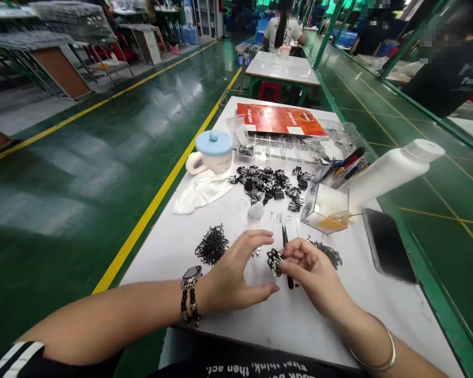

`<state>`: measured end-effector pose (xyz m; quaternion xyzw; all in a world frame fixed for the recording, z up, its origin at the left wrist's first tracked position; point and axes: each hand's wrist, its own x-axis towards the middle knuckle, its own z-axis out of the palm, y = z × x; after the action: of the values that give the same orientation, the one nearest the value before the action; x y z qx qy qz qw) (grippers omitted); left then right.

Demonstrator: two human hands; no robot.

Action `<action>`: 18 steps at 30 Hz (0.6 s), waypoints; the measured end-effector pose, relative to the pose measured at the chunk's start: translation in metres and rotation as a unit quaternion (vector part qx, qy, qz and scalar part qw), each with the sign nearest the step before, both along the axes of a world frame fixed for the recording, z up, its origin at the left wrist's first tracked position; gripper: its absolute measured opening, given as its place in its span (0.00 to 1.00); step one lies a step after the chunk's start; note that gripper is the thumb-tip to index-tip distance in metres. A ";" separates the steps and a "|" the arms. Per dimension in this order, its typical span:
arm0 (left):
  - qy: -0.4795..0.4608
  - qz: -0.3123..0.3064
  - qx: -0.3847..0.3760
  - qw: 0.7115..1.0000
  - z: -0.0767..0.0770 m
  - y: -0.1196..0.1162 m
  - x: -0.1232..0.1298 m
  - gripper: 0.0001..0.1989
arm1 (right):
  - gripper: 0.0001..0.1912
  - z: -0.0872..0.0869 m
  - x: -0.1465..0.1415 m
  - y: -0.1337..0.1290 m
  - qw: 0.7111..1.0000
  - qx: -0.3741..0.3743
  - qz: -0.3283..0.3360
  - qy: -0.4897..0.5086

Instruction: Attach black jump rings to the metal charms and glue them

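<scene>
My right hand (309,273) pinches black tweezers (286,252) together with a small black-and-silver metal piece (274,261). My left hand (236,273) hovers just left of that piece, fingers curved and apart, holding nothing. Beside it lies a tiny silver bit (256,252). A heap of fine black chain (212,244) sits left of my hands, and a smaller one (327,254) lies right of them. Farther off is a scattered pile of black-and-silver charms (268,184). All of this rests on a white table (307,325).
Beyond the charms stand a blue-lidded mug (211,149), a white cloth (201,191), a transparent compartment tray (276,148) and a red card (279,119). On the right are a transparent box of pens (323,205), a white bottle (394,173) and a phone (388,244). A co-worker (281,31) sits beyond.
</scene>
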<state>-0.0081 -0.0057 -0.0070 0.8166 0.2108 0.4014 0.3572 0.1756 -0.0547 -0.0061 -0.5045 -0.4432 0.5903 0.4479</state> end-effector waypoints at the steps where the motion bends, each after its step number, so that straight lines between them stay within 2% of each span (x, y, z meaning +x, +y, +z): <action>1: 0.005 0.021 -0.011 1.000 -0.002 -0.001 0.000 0.25 | 0.14 -0.001 -0.001 0.001 1.000 -0.008 -0.008 0.000; 4: 0.001 0.052 -0.021 0.998 -0.005 -0.002 -0.001 0.16 | 0.14 -0.002 -0.007 0.004 0.999 -0.027 -0.020 -0.006; 9: -0.013 0.067 -0.032 0.997 -0.008 -0.004 -0.001 0.15 | 0.16 0.000 -0.012 0.006 0.999 -0.030 0.014 -0.035; 12: -0.023 0.073 -0.042 0.996 -0.008 -0.004 -0.003 0.14 | 0.18 0.004 -0.007 0.016 0.997 -0.002 0.035 -0.067; 15: -0.016 0.090 -0.072 0.993 -0.006 -0.003 -0.004 0.13 | 0.21 0.004 0.001 0.040 0.988 0.063 -0.024 -0.138; 18: 0.006 0.101 -0.113 0.988 -0.005 -0.002 -0.004 0.12 | 0.27 -0.004 0.002 0.071 0.965 0.106 -0.078 -0.225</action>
<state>-0.0118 -0.0082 -0.0121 0.7477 0.3384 0.4043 0.4037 0.1776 0.0163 -0.0100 -0.6070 -0.5521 0.3740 0.4324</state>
